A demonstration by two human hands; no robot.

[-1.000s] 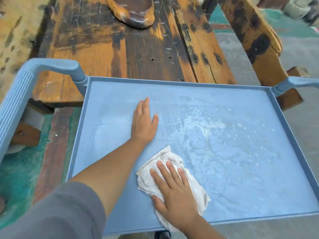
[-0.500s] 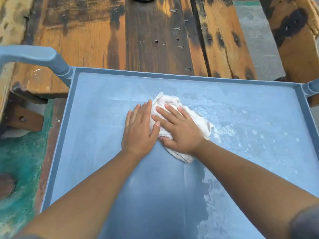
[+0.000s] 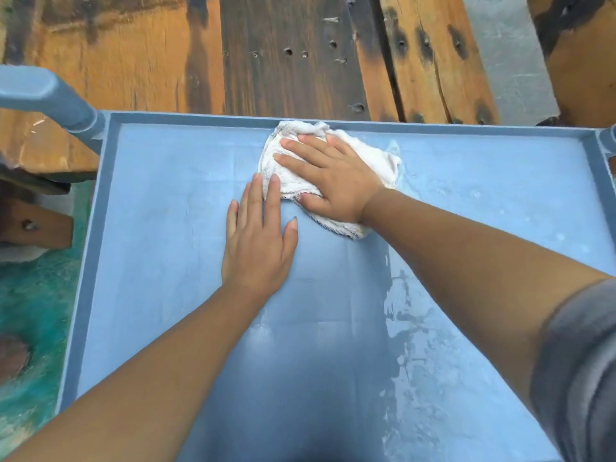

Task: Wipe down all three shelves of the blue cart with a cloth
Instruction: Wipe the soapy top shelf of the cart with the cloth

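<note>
Your right hand (image 3: 333, 181) has pushed the cloth (image 3: 380, 155) away from you since half a second ago, from mid-shelf up to the far rim. That hand lies flat on the cloth, fingers straight and spread, pressing down and gripping nothing. Your left hand (image 3: 258, 241) is flat too, palm on the bare shelf (image 3: 160, 228) just nearer you, with its two longest fingertips touching the cloth's left edge.

The cloth looks light, soft and limp, probably damp. It should slide easily under pressure, but it will bunch or roll if you lead with the fingertips alone. Keep the whole palm over its middle. To lift it, pinch the free edge showing right of your wrist.

It is bunched into a rough lump with no clean long axis, perhaps stretching slightly from the far rim back toward your right. Your fingers on it point left and away. The shelf's own long axis runs left to right, with white streaks on its right half. A wooden table (image 3: 283, 61) stands beyond it.
</note>
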